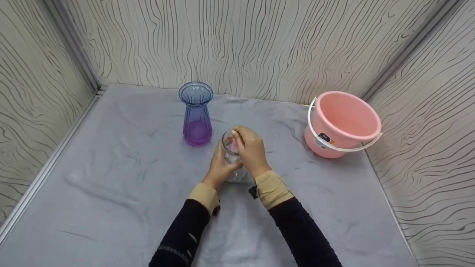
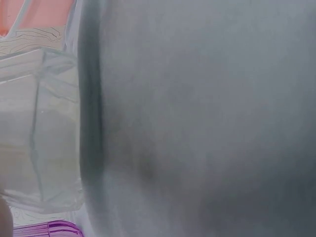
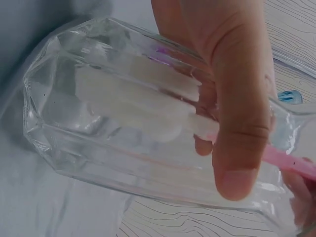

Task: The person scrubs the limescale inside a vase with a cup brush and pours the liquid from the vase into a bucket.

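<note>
Left-hand grip: the left hand (image 1: 219,168) wraps round the body of a clear glass vase (image 1: 232,155), fingers curled about it from the near side, holding it tilted just above the grey cloth (image 1: 111,185); in the right wrist view a thumb (image 3: 237,148) lies pressed along the glass wall.

Right-hand grip: the right hand (image 1: 252,150) closes on the pink handle (image 3: 289,163) of a brush at the vase's mouth; fingers are curled tight on it, nothing slack.

Brush head: the white sponge head (image 3: 133,106) sits deep inside the vase, lying against the inner wall near the base.

Where the vase is: mid-table, between the two hands, near and in front of the blue-purple vase (image 1: 196,113), well apart from the pink bucket (image 1: 341,124) at the right.

Doing it well (judgement): keep the left hand firm and low on the body so the glass cannot twist; turn the vase against the brush rather than forcing the brush sideways; work the sponge into the bottom corners, where the ribbed wall meets the base.

Risk (judgement): the narrow neck is the weak spot, so levering the handle against the rim could chip it or slip the vase from the hand.

Left wrist view: mostly grey cloth, with an edge of clear glass; it adds little.
</note>
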The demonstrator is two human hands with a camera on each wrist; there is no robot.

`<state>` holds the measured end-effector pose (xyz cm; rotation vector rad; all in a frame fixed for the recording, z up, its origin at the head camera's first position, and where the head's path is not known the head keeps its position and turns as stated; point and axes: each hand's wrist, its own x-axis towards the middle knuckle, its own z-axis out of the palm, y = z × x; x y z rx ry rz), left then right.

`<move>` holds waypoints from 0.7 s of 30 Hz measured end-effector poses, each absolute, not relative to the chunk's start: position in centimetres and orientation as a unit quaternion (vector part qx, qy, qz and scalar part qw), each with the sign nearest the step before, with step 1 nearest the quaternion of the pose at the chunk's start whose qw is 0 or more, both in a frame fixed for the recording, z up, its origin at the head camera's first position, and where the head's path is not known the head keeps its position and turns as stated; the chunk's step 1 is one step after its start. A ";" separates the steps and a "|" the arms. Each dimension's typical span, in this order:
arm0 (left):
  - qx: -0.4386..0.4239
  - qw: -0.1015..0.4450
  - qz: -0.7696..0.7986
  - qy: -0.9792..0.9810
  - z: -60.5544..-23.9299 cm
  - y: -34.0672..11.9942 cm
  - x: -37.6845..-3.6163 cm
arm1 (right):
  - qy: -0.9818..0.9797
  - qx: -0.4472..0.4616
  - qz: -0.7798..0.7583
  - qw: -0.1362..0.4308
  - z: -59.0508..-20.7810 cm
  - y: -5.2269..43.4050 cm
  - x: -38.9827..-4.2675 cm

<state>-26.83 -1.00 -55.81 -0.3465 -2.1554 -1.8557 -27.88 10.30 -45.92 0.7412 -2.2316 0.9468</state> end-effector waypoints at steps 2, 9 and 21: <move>-0.125 0.142 -0.640 -0.745 -55.9 -1.0 -26.9 | -0.836 0.283 0.349 0.316 -46.1 10.3 -27.9; -0.138 0.148 -0.636 -0.745 -55.9 -1.1 -26.9 | -0.831 0.297 0.328 0.337 -46.3 10.3 -27.9; -0.121 0.134 -0.638 -0.748 -55.8 -1.2 -26.8 | -0.823 0.291 0.358 0.332 -46.4 10.3 -28.1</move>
